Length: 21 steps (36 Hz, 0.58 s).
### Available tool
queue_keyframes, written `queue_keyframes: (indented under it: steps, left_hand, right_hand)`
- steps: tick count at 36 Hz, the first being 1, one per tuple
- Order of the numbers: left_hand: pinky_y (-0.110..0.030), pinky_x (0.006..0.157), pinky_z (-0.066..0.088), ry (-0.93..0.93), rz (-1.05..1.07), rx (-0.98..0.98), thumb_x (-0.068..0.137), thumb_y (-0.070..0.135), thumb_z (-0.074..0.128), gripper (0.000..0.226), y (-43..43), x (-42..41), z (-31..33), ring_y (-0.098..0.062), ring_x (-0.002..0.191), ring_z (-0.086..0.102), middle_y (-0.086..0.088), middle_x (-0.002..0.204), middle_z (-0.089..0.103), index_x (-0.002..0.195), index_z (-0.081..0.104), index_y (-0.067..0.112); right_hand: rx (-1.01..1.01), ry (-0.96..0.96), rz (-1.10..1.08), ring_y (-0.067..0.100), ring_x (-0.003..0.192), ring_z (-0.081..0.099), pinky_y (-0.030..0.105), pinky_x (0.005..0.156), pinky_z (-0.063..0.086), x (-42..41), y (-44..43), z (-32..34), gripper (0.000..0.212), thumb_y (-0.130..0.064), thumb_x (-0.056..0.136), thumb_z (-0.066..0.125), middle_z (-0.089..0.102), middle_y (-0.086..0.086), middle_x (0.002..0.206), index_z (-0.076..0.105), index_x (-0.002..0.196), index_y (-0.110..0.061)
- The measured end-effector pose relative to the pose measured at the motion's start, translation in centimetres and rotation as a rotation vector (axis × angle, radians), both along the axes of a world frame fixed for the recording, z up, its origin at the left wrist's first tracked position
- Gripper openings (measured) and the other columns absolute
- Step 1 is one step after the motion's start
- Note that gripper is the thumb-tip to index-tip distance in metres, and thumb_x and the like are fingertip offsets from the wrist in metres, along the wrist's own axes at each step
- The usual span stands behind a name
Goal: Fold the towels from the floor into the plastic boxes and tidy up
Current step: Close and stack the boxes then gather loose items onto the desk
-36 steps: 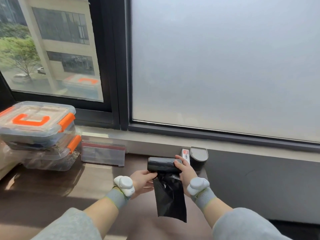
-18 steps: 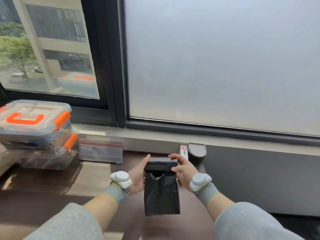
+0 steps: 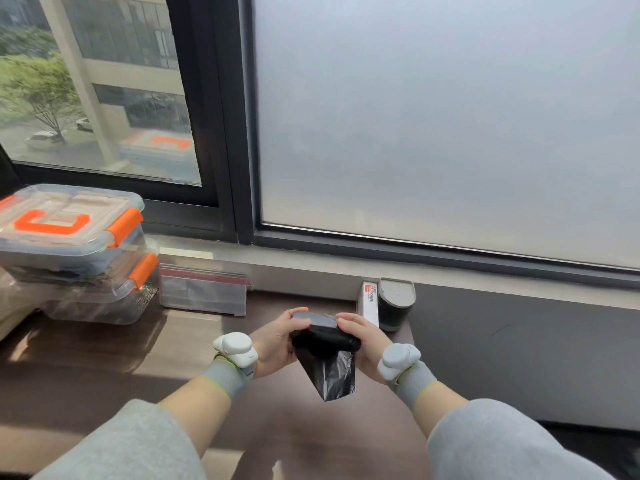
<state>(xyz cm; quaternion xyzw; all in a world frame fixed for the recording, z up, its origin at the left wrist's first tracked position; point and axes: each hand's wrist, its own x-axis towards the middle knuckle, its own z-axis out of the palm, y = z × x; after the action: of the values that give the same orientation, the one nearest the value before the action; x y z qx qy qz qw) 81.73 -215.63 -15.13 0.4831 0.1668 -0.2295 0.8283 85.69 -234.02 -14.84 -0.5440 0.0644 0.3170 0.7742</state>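
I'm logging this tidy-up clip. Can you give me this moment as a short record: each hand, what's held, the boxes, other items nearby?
left hand: grips the left end of the roll of black bags
right hand: grips the roll's right end
roll of black bags: held above the tabletop, one loose bag hanging down
plastic boxes: two, stacked at left, lids on, orange clasps
other items: pack of clear zip bags standing right of the boxes; small white carton beside a grey container
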Motion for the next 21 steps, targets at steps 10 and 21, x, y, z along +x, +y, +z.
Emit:
queue_keyframes:
  steps: [10,21]
  left_hand:
    - [-0.024,0.069,0.048,0.192,-0.074,0.127,0.083,0.048,0.059,0.032,-0.2,0.4,-1.2,-0.017,0.072,0.059,-0.005,0.073,0.066,0.087,0.061,0.017]
    - [-0.040,0.091,0.051,0.012,-0.205,0.049,0.088,0.021,0.060,0.037,0.0,1.0,-1.5,-0.030,0.110,0.062,-0.014,0.122,0.065,0.124,0.056,0.013]
  right_hand:
    - [0.022,-0.189,0.127,0.027,0.088,0.058,0.034,0.081,0.047,0.5,-0.2,-0.4,0.051,0.003,0.067,0.067,0.055,0.008,0.099,0.054,0.112,-0.017]
    - [-0.188,-0.003,0.207,0.031,0.108,0.057,0.043,0.090,0.044,0.5,-0.7,-0.7,0.030,-0.029,0.094,0.053,0.059,0.015,0.116,0.056,0.119,-0.012]
